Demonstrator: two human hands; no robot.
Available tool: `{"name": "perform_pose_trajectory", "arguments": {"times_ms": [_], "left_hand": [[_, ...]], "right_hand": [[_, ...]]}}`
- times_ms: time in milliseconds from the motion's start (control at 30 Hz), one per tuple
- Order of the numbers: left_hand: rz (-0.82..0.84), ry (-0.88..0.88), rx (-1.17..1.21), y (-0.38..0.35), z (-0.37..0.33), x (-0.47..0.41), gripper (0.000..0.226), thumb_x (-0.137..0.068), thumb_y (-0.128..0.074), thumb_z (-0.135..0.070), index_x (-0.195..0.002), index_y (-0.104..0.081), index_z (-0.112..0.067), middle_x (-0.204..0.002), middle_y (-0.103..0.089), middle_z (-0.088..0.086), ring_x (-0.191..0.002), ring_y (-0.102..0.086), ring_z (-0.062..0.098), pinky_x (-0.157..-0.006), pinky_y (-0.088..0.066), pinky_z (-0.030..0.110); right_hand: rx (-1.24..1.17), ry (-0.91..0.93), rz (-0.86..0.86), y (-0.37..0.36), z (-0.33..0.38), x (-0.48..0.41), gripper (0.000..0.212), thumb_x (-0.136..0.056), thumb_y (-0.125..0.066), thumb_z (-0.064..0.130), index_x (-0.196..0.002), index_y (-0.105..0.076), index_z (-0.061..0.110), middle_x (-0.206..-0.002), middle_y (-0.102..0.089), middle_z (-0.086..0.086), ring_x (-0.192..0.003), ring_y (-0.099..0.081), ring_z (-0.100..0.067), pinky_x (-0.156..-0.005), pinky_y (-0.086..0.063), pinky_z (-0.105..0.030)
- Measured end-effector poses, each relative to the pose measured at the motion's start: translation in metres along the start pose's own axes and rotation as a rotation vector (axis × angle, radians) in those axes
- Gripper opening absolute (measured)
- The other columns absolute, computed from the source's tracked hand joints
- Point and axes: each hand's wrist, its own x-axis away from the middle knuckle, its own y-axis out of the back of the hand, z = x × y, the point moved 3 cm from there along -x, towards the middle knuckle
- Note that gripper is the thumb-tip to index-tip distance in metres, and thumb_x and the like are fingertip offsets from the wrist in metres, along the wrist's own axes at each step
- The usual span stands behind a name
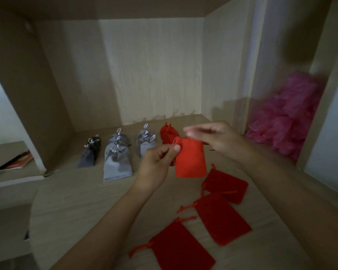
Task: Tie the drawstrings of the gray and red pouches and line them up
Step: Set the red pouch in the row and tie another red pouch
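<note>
Soft red cloth pouch (190, 160), held up
Left hand (158, 160) pinches its top string (173, 142), the best hold; right hand (217, 139) too blurry to tell. Light, floppy.

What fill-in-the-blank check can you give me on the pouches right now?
1. The left hand pinches the held pouch, which is ____.
2. ____ flat red pouches lie untied on the shelf, nearest the person.
3. The tied pouches left of the tied red pouch are ____.
Missing words: red; three; gray.
</note>
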Motion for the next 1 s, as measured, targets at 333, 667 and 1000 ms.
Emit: {"name": "perform_pose_trajectory", "arguments": {"times_ms": [333,667,1000], "left_hand": [[0.122,0.126,-0.236,0.013,0.015,-0.005,0.017,-0.087,-0.060,0.001,-0.101,-0.068,-0.005,-0.047,-0.061,-0.014,-0.045,-0.053,-0.005,-0.053,-0.043,0.007],[0.124,0.138,-0.241,0.033,0.003,-0.010,0.024,-0.092,-0.056,-0.019,-0.074,-0.070,-0.010,-0.045,-0.054,-0.007,-0.042,-0.043,0.002,-0.048,-0.038,0.011],[0.062,0.097,-0.032,0.045,-0.005,-0.014,0.034,-0.097,-0.044,-0.017,-0.068,-0.056,-0.004,-0.055,-0.052,-0.003,-0.050,-0.047,0.009,-0.054,-0.041,0.019]], "right_hand": [[-0.335,-0.133,-0.287,0.027,-0.039,-0.004,0.032,-0.090,-0.055,-0.003,-0.120,-0.056,0.009,-0.097,-0.072,-0.007,-0.084,-0.070,-0.011,-0.073,-0.055,-0.017],[-0.719,-0.256,-0.357,0.037,-0.069,-0.006,0.022,-0.101,-0.032,0.005,-0.114,-0.050,0.005,-0.069,-0.072,0.008,-0.066,-0.068,0.000,-0.062,-0.053,-0.011],[-0.826,-0.319,-0.597,0.049,-0.083,-0.002,0.024,-0.100,-0.036,0.001,-0.082,-0.052,0.003,-0.063,-0.067,-0.003,-0.054,-0.066,-0.007,-0.051,-0.052,-0.013]]}}
